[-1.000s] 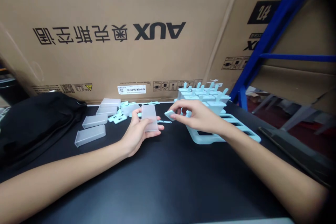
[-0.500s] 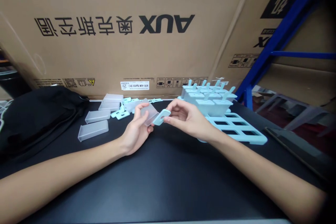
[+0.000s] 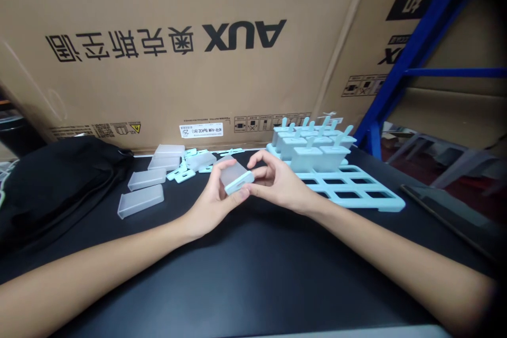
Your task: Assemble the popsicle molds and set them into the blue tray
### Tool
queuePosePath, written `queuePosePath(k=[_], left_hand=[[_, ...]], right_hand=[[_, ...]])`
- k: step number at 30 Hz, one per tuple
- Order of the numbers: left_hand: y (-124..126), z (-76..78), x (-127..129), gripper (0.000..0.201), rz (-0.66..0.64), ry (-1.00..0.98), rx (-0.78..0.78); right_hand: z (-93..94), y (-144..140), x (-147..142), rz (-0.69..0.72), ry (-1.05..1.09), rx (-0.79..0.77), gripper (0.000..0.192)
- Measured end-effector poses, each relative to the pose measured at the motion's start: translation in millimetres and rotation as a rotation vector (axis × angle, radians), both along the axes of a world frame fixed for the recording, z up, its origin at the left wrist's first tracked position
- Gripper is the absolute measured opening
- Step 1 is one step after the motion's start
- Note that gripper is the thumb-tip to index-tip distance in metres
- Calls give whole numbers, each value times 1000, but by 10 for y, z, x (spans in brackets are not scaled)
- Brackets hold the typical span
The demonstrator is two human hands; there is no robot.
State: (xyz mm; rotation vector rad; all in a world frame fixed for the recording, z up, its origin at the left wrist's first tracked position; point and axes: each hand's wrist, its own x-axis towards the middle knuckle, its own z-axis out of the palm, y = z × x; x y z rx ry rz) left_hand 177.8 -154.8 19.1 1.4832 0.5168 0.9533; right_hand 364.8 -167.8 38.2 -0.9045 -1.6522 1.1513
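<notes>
My left hand (image 3: 212,203) grips a frosted clear popsicle mould cup (image 3: 232,171), tilted toward me above the black table (image 3: 253,269). My right hand (image 3: 277,182) presses a pale blue lid (image 3: 240,183) onto the cup's open end. Just right of my hands lies a pale blue rack tray (image 3: 356,190); several capped cups with stick handles (image 3: 312,148) stand in its far rows, and the near slots are empty.
Loose frosted cups (image 3: 140,202) and pale blue lids (image 3: 182,173) lie at the left back of the table. A black bag (image 3: 51,179) sits far left. Big cardboard boxes (image 3: 170,47) wall off the back, with a blue shelf frame (image 3: 407,58) at right.
My right hand brought the blue lid from the tray side to the cup's mouth and set it on. My left hand tilted the cup up to meet it.
</notes>
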Motion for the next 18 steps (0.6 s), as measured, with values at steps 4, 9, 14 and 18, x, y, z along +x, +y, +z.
queuePosePath(k=[4,9,14,18], left_hand=[[-5,5,-18,53,3,54,76],[-7,-27,-59,43,10,116,136],[0,-34,-72,35,-2,108,155],[0,-25,-75,33,26,91,161]], right_hand=[[58,-46,5,73,-66,26,44],[165,-122,15,144,-216,146,42],[121,-125,13,218,-174,43,39],[87,-135,-7,246,-178,109,32]])
